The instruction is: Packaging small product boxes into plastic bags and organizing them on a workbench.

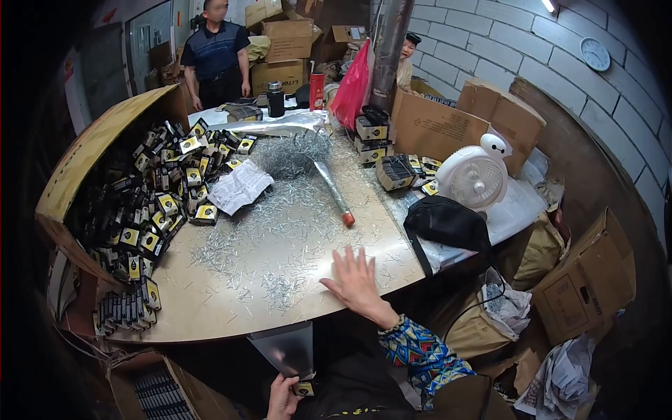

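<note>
My right hand [358,285] lies flat on the pale tabletop [231,315] with its fingers spread. To its left is a small heap of thin silvery metal pins [283,288], and more pins are strewn toward the far side. Below the table's front edge, my left hand [282,399] is closed on a small black and yellow box [303,389]. The box sits under the lower end of a grey metal chute [287,348] fixed at the edge. Whether pins are in the box cannot be made out.
Many small boxes [168,203] spill from a big carton [105,154] at left. A scoop-like metal tool [333,192] with a red tip, crumpled paper [241,186] and a denser pin pile [290,154] lie beyond. A white fan [473,178] and black bag [448,222] stand right. Two people are behind.
</note>
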Motion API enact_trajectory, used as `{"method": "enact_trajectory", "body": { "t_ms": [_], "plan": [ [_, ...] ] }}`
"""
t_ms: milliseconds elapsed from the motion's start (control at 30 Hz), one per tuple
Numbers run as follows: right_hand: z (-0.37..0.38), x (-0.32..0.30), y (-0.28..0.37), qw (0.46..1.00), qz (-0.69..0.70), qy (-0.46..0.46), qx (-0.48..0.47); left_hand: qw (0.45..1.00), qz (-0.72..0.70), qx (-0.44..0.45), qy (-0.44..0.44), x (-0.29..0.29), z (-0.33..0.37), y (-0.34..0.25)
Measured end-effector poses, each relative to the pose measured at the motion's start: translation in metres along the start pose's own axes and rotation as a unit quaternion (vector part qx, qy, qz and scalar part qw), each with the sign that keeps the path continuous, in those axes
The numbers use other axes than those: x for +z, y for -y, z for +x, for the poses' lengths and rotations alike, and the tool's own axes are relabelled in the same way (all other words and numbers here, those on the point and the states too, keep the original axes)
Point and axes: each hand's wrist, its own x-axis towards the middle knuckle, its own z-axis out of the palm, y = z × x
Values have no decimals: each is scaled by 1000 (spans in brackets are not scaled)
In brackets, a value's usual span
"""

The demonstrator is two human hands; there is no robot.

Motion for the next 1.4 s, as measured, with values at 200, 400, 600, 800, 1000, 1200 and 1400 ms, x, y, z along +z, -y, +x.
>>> {"method": "enact_trajectory", "body": {
  "t_ms": [200, 400, 600, 800, 1000, 1200, 1400],
  "plan": [
    [1, 18, 21, 996, 31, 20, -78, 1000, 5, -9, 7, 2, 0, -3],
    [49, 30, 27, 993, 50, 27, -106, 1000, 9, -3, 0, 8, -5, -1],
    [52, 33, 33, 992, 56, -45, -104, 1000, 0, 7, 15, 1, -3, 1],
    [50, 30, 29, 954, 197, 10, -227, 1000, 1, 4, 16, 4, -1, -1],
    [44, 38, 37, 943, 253, -4, -214, 1000, 6, 12, 14, 4, 5, 4],
    [37, 38, 56, 940, 167, -12, -297, 1000, -17, 1, -4, 7, -6, 2],
    [57, 16, 56, 926, 348, 80, -121, 999, -22, 15, 24, 6, -3, 1]
  ]
}}
